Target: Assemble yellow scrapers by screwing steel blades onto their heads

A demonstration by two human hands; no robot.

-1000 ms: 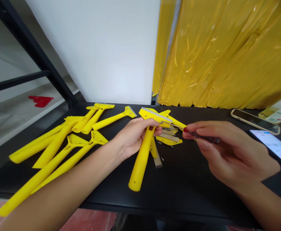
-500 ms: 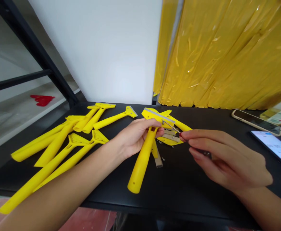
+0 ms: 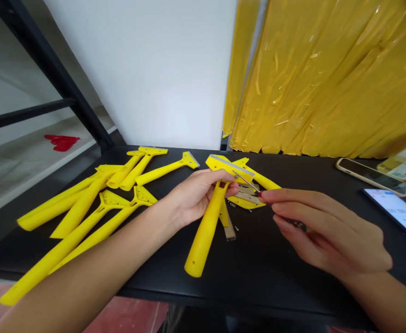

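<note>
My left hand (image 3: 199, 196) grips a yellow plastic scraper (image 3: 206, 236) at the neck, just under its head. A metal blade (image 3: 232, 165) runs along the scraper's top edge. My right hand (image 3: 327, 231) pinches a thin precision screwdriver (image 3: 247, 181), whose tip rests at a small screw (image 3: 235, 175) in the scraper head. Its handle is mostly hidden behind my fingers. Under the held scraper lie loose steel blades (image 3: 246, 198) and a yellow scraper head (image 3: 244, 203), with tiny screws (image 3: 236, 228) near them.
Several yellow scrapers (image 3: 84, 203) lie heaped on the black table (image 3: 258, 273), left of my hands. A phone (image 3: 371, 175) and a lit screen (image 3: 390, 208) sit at the right. Yellow plastic sheeting (image 3: 327, 78) hangs behind; a black metal frame (image 3: 50, 78) stands at the left.
My right hand's fingers have straightened and rolled the screwdriver, hiding more of its handle. The tip stays at the screw. My left hand and the scraper have barely moved.
</note>
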